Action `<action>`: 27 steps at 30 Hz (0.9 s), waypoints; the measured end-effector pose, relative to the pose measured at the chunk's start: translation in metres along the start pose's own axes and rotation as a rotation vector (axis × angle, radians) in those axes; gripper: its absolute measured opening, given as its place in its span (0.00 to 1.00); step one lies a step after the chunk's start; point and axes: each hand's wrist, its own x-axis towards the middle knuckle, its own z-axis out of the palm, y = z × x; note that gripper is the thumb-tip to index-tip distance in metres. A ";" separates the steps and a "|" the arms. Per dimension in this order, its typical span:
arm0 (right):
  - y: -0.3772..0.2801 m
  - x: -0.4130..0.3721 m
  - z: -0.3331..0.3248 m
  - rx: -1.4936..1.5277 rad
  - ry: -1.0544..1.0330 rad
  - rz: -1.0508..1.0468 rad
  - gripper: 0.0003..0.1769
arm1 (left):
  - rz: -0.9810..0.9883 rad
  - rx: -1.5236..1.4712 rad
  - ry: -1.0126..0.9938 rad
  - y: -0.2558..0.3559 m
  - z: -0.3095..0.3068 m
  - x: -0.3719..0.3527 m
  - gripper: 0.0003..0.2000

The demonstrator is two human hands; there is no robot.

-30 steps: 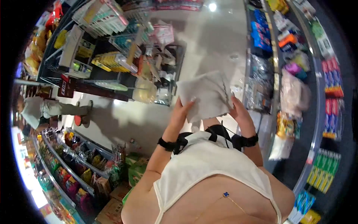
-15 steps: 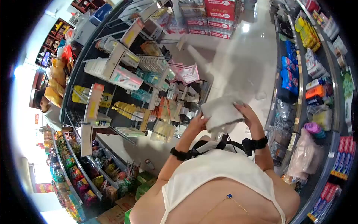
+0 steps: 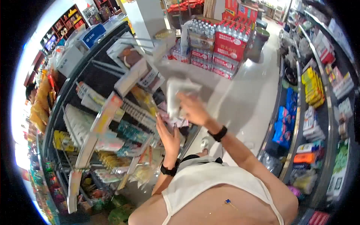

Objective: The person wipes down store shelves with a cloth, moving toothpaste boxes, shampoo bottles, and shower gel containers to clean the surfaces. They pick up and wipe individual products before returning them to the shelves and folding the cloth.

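Note:
A white cloth (image 3: 173, 98), folded and a little blurred, is gripped by my right hand (image 3: 193, 109) in front of the hanging-goods rack. Just below and left of it, my left hand (image 3: 169, 139) has its fingers stretched upward and holds nothing. Its fingertips are beside a pink package (image 3: 179, 122), which the cloth and my hands partly cover. White price-tag holders (image 3: 102, 114) stick out on hooks to the left of my hands, with bagged small goods (image 3: 114, 159) hanging under them.
Stacked cases of bottled water (image 3: 228, 45) stand on the floor ahead. Along the right runs a shelf with blue packs (image 3: 284, 125) and yellow packs (image 3: 312, 87). A tiled aisle (image 3: 247, 101) lies between rack and shelf. At far left is another person (image 3: 30, 92).
The cloth, earlier held between both hands over the aisle, has moved left and up to the rack in my right hand. My left hand has let go. The view has tilted up.

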 end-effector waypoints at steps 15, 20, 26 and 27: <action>0.290 -0.028 0.089 1.038 -0.065 1.104 0.17 | 0.058 0.217 -0.120 -0.014 0.148 0.130 0.19; 0.449 0.009 0.147 1.030 -0.470 1.092 0.20 | -0.010 0.281 -0.189 -0.051 0.229 0.182 0.04; 0.530 0.108 0.098 1.007 -0.522 1.092 0.22 | -0.289 0.434 -0.220 -0.072 0.313 0.266 0.08; 0.542 0.123 0.091 0.997 -0.584 1.091 0.22 | -0.287 0.430 -0.150 -0.075 0.325 0.279 0.10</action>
